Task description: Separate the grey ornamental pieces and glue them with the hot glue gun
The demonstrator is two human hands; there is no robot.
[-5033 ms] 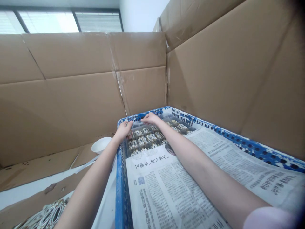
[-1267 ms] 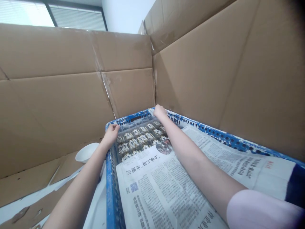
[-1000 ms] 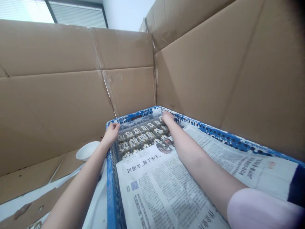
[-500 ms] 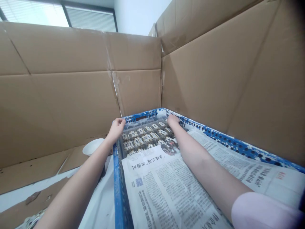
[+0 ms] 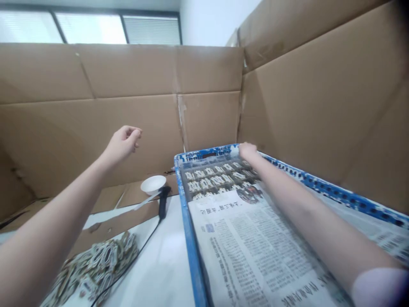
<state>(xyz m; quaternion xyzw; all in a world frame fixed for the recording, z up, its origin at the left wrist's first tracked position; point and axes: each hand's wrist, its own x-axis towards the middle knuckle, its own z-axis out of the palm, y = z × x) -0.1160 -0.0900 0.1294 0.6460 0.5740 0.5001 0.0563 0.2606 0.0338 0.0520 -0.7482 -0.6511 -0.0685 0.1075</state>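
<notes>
My left hand [image 5: 123,144] hangs in the air left of the crate, fingers curled together, with nothing visible in them. My right hand [image 5: 247,150] rests at the far rim of the blue perforated crate [image 5: 183,256], its fingers curled at the edge. Inside the crate, a dark compartment tray [image 5: 217,181] holds rows of small ornate metal-and-white pieces. Newspaper [image 5: 249,251] covers the crate's near part and hides the rest of the tray. A loose heap of similar pieces [image 5: 96,266] lies on the white surface, below my left hand.
A white bowl [image 5: 153,184] and a black handled tool [image 5: 163,201] with a trailing black cord stand left of the crate. Cardboard walls [image 5: 128,85] rise behind and to the right. A blinded window [image 5: 92,30] lies beyond.
My left hand has left the crate's far-left corner and risen up and leftward. My right hand stays at the far rim. The view has swung, showing the heap of pieces.
</notes>
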